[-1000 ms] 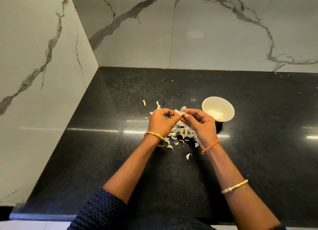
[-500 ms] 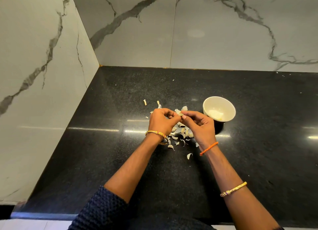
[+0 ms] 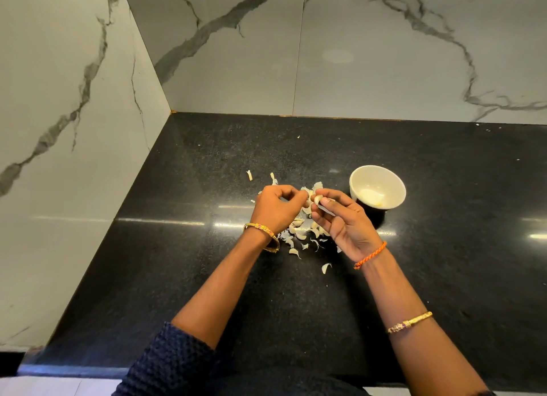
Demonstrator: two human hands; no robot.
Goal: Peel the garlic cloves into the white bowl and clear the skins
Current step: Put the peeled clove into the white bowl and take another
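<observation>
My right hand [image 3: 343, 221] pinches a pale garlic clove [image 3: 317, 199] between thumb and forefinger, palm turned up. My left hand [image 3: 276, 209] is beside it with fingers curled, its fingertips at the clove's skin. Both hover over a heap of garlic cloves and skins [image 3: 302, 228] on the black counter. A white bowl [image 3: 377, 185] stands just right of my hands, with peeled garlic at its bottom.
Stray skin bits lie on the black counter [image 3: 444, 247], one [image 3: 249, 175] behind my left hand and one [image 3: 326, 267] nearer me. Marble walls close the left and back sides. The counter's front edge runs below my forearms.
My right hand has rolled palm up and drawn slightly away from the left, exposing the clove. The bowl and the heap stay put.
</observation>
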